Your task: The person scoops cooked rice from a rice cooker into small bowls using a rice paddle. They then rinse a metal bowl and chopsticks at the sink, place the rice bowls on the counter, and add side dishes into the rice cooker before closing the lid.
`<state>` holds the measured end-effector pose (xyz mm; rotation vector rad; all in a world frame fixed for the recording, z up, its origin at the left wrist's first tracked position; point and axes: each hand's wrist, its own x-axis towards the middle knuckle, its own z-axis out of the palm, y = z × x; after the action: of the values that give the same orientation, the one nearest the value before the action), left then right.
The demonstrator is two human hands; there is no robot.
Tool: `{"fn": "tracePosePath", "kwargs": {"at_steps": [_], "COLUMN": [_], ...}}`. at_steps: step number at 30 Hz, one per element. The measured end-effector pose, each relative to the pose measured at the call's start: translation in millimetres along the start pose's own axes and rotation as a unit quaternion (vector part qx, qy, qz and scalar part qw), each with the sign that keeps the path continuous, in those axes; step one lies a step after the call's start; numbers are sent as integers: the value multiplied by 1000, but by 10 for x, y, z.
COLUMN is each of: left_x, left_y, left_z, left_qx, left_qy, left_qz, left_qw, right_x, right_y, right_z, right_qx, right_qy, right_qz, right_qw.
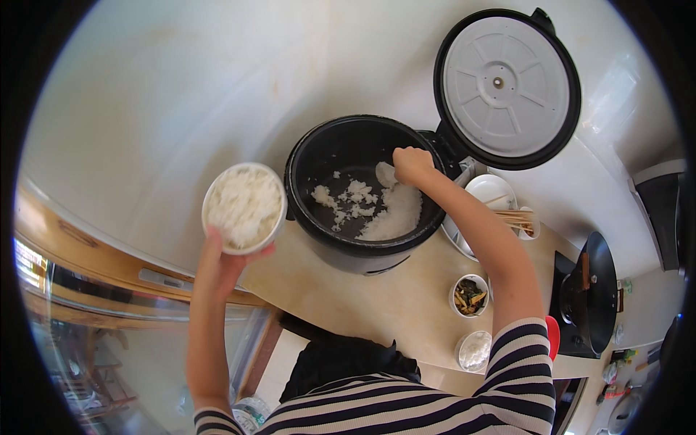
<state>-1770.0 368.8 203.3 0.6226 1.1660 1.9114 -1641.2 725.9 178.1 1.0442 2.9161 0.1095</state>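
My left hand (231, 261) holds a white bowl heaped with cooked rice (244, 206), just left of a large black rice cooker (370, 247) on the counter. My right hand (413, 165) is closed inside the cooker's pot, gripping a pale rice scoop (386, 174) whose handle is hidden by the fist. Cooked rice (397, 215) lies along the right side of the pot, with loose clumps across its bottom. The cooker's round lid (505, 87) stands open at the upper right.
On the counter (348, 304), to the right, are a bowl of cooked vegetables (469, 296), a second bowl of rice (474, 350), white plates (489, 190) and wooden chopsticks (514, 218). A black wok (598, 293) sits farther right. The wall (190, 81) rises behind the cooker.
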Motion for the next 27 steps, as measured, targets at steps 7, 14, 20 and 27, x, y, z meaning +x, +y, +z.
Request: {"fn": "tracePosePath", "kwargs": {"at_steps": [7, 14, 20, 27], "left_x": [-655, -1013, -1099, -1027], "left_y": [-373, -792, -913, -936], "left_z": [-459, -614, -572, -465], "left_qx": [25, -28, -15, -15], "left_qy": [126, 204, 187, 177], "left_qz": [-30, -87, -113, -112], "left_qw": [991, 975, 976, 978], "right_x": [292, -314, 102, -24], "right_y": [-669, -326, -26, -218], "right_z": [239, -15, -217, 71], "right_qx": [8, -63, -73, -123], "right_qy": [23, -63, 33, -8], "right_qz": [-291, -464, -351, -341], "right_qw": [957, 881, 933, 932]}}
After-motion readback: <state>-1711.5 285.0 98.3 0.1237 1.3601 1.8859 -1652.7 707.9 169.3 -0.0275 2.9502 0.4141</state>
